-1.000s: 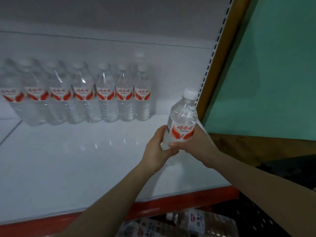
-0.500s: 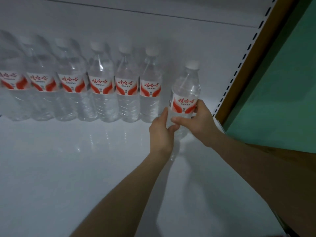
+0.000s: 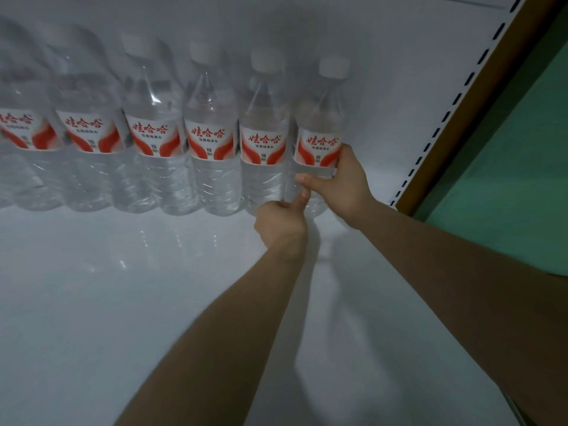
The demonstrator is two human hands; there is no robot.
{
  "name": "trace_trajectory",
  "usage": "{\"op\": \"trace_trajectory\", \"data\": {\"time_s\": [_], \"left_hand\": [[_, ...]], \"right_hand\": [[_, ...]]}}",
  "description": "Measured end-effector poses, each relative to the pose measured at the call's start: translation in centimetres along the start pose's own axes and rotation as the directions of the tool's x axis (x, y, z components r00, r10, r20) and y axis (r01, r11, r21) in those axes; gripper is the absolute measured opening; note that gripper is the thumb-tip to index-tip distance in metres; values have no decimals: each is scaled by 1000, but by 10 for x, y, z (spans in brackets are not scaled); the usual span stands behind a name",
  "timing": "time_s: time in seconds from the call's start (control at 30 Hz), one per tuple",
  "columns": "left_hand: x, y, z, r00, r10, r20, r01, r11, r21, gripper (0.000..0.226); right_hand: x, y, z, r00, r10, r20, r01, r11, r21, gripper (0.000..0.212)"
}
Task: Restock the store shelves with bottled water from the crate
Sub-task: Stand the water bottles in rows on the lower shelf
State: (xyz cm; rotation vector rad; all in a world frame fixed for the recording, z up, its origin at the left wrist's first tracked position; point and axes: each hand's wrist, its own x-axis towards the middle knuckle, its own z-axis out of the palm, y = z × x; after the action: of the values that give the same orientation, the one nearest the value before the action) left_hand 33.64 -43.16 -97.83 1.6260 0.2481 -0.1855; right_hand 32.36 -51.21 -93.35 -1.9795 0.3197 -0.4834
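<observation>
**Bottle held at the row's right end**

A row of water bottles (image 3: 212,139) stands at the back of the white shelf (image 3: 123,287). The left hand (image 3: 281,229) has curled fingers and its thumb against the end bottle (image 3: 318,118) low down; whether it grips, I cannot tell. The right hand (image 3: 344,182) clasps this upright bottle below its label. Rightmost runs the slotted upright (image 3: 455,103).

Clear glossy plastic bottles (image 3: 212,142), glossy labels (image 3: 318,147), white caps (image 3: 333,66). Shelf (image 3: 107,287) smooth, semi-gloss white, probably painted metal. Upright (image 3: 461,118) wood-look.
</observation>
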Motion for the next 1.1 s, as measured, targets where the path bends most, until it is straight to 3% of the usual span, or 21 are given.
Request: {"op": "trace_trajectory", "data": {"time_s": [0.5, 0.83, 1.0, 1.1], "left_hand": [[5, 1, -2, 1000, -26, -5, 26, 1000, -3, 43], [7, -2, -2, 999, -31, -21, 30, 999, -34, 44], [6, -3, 0, 1000, -29, -10, 29, 999, 29, 40], [-9, -1, -8, 998, 35, 54, -41, 991, 124, 40]], "right_hand": [[7, -4, -2, 994, 6, 111, 1, 998, -62, 65], [8, -7, 5, 995, 51, 88, -46, 997, -62, 65], [4, -7, 8, 996, 67, 57, -64, 996, -58, 64], [2, -11, 10, 994, 96, 52, -95, 995, -21, 65]]}}
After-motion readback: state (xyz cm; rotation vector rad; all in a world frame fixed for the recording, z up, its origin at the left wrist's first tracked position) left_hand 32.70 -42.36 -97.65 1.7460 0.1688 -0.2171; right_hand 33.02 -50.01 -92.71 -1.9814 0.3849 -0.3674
